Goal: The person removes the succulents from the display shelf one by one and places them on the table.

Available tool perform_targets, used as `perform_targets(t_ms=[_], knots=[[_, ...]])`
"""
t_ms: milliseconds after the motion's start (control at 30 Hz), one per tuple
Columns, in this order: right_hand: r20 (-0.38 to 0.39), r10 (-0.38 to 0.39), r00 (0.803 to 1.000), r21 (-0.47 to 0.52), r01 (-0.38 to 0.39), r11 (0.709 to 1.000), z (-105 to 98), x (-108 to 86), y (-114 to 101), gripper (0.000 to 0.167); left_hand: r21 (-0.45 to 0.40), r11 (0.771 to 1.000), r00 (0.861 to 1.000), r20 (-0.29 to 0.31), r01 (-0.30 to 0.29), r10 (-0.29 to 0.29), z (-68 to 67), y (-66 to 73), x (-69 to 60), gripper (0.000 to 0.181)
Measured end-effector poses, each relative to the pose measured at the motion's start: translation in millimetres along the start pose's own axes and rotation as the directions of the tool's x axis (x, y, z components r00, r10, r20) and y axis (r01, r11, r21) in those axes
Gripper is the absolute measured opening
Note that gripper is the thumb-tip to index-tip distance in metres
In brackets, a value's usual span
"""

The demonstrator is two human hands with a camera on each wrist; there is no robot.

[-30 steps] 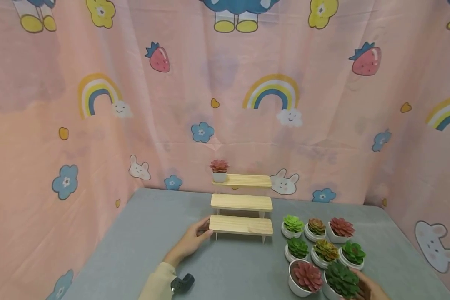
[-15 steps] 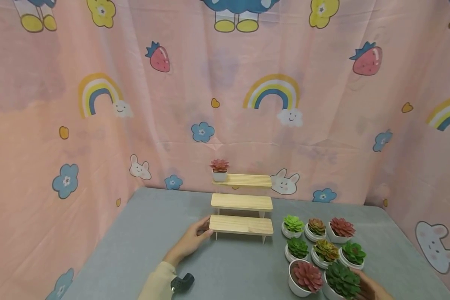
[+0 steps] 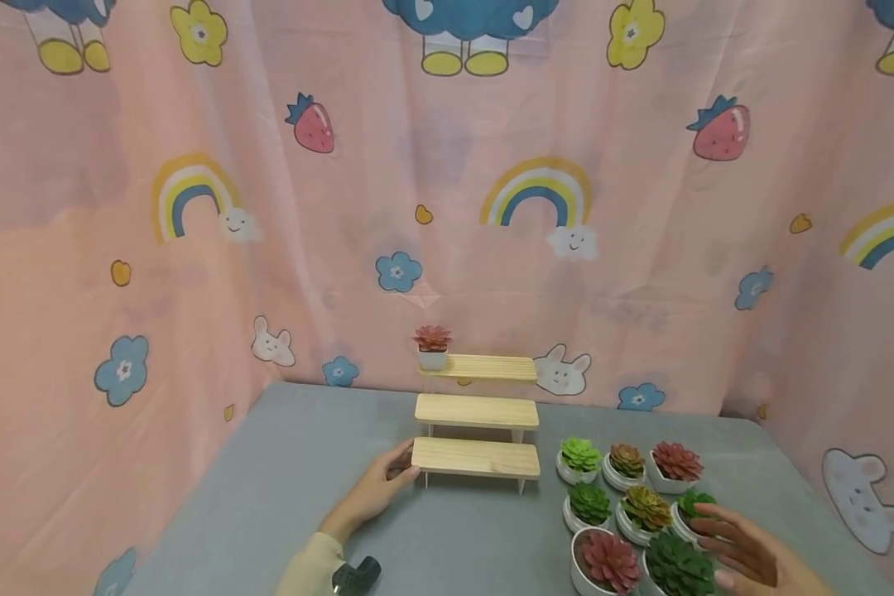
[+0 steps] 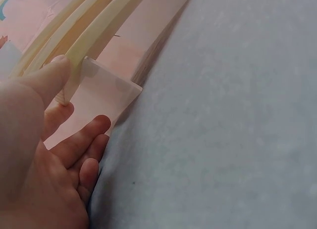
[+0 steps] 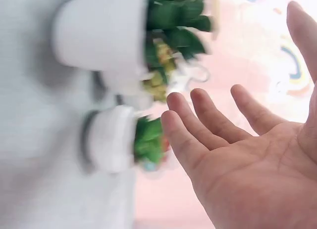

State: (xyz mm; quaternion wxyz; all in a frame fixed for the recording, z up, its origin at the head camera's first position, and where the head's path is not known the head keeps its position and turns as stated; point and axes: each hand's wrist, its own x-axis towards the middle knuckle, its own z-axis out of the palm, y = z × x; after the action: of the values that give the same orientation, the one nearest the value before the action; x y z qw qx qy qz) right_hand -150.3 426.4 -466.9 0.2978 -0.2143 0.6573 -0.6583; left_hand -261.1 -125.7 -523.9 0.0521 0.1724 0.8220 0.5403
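Note:
At the centre of the table stands a three-tier wooden shelf stand on clear supports. My left hand pinches the left end of its lowest board. In the left wrist view, the thumb lies on the board's edge and the index finger is below it. A red succulent in a white pot sits at the left of the top board. My right hand is held above the potted plants at the right, fingers extended and holding nothing. Nearest to it are a large dark green succulent and a smaller green one, partly hidden.
Several more succulents in white pots cluster at the right, among them a bright green one, a yellowish one and a red one in front. A pink patterned curtain hangs behind the grey table.
My right hand has left the side of the large dark green succulent and risen, its fingers now spread. The left hand stays at the shelf stand. The head view has tilted slightly upward.

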Motion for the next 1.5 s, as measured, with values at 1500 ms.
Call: perform_targets(t_ms=[1500], knots=[[-0.219,-0.198,0.956,-0.524,0.056,0.850,81.7,178.4,-108.0,0.055,0.009,1.000,1.000,-0.019,0.017,-0.017,1.0,-1.7,-2.6,0.065]])
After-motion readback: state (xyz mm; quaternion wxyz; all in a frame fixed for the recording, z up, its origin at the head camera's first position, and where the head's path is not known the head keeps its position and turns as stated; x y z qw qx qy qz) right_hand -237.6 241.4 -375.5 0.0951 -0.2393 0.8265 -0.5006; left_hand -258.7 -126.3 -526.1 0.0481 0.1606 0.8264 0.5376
